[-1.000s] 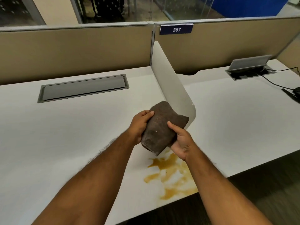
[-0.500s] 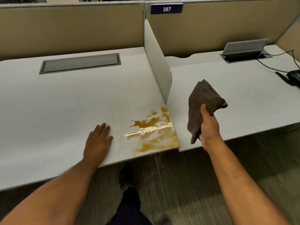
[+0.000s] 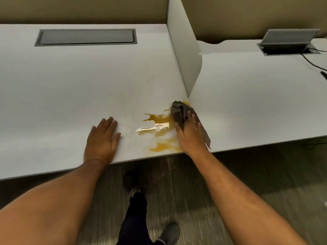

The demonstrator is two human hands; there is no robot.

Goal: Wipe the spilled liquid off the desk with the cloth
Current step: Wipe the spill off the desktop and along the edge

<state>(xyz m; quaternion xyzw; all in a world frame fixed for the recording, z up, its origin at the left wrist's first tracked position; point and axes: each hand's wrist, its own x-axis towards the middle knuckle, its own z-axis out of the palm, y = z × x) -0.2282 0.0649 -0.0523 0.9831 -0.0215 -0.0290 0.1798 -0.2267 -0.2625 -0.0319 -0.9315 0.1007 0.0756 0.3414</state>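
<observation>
A yellow-brown spilled liquid [image 3: 159, 126] spreads over the white desk [image 3: 74, 82] near its front edge, just left of the seam with the neighbouring desk. My right hand [image 3: 190, 137] presses a grey-brown cloth [image 3: 178, 112] flat onto the right part of the spill, at the foot of the white divider. One corner of the cloth trails past my wrist onto the right desk. My left hand [image 3: 103, 137] lies flat on the desk, fingers apart, holding nothing, a little left of the spill.
A white upright divider [image 3: 184, 50] separates the two desks. A closed grey cable hatch [image 3: 85, 37] sits at the back left. An open hatch [image 3: 288, 42] with a black cable [image 3: 313, 65] is at the back right. My feet stand on the dark floor [image 3: 265, 174] below.
My right hand has brought the cloth down from the air over the right desk onto the spill. My left hand stays flat on the desk. The view has tilted further down.
</observation>
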